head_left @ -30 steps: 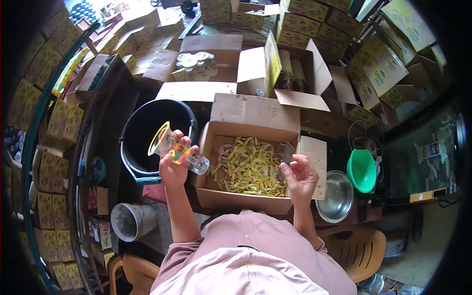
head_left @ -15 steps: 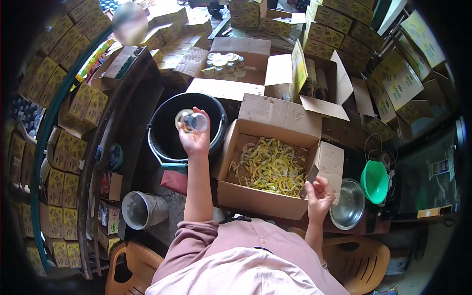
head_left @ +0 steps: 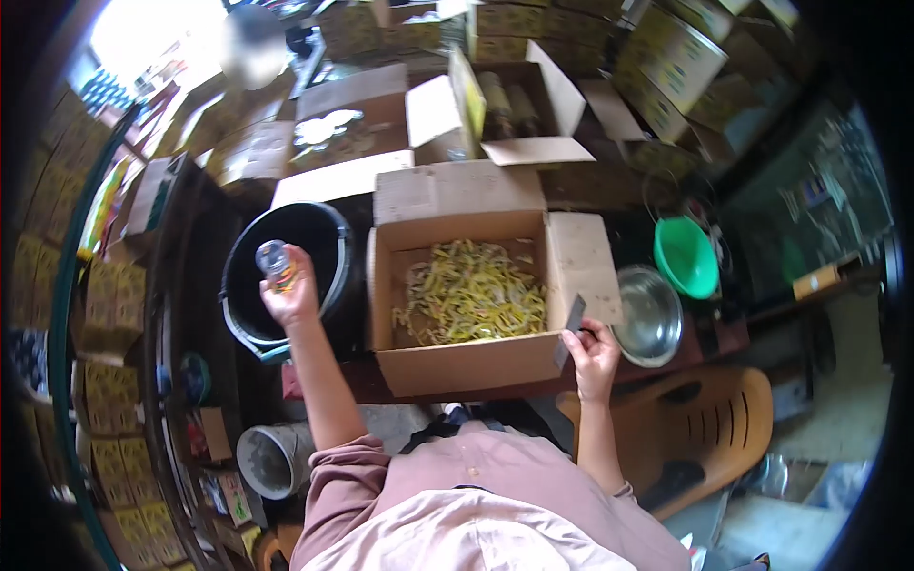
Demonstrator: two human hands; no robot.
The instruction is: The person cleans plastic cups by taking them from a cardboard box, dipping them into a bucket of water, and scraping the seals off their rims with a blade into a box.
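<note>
My left hand (head_left: 291, 297) is closed round a small clear jar (head_left: 272, 257) above the black bucket (head_left: 246, 324). Something orange and yellow shows near the jar's lower end; I cannot make out what it is. My right hand (head_left: 594, 356) pinches a flat grey strip (head_left: 572, 328), perhaps metal, at the front right corner of an open cardboard box (head_left: 466, 366). Inside that box lies a heap of yellow-green strips (head_left: 476, 290), loosely piled.
Right of the box are a metal bowl (head_left: 649, 319) and a green plastic bowl (head_left: 685, 257). A box with pale-lidded jars (head_left: 328, 131) stands behind. A grey bucket (head_left: 271, 462) is on the lower left, an orange chair (head_left: 709, 428) on the right.
The view has shifted, so the box and buckets appear further left. My left hand has turned the jar, which now points up and away. The right hand still pinches the grey strip.
</note>
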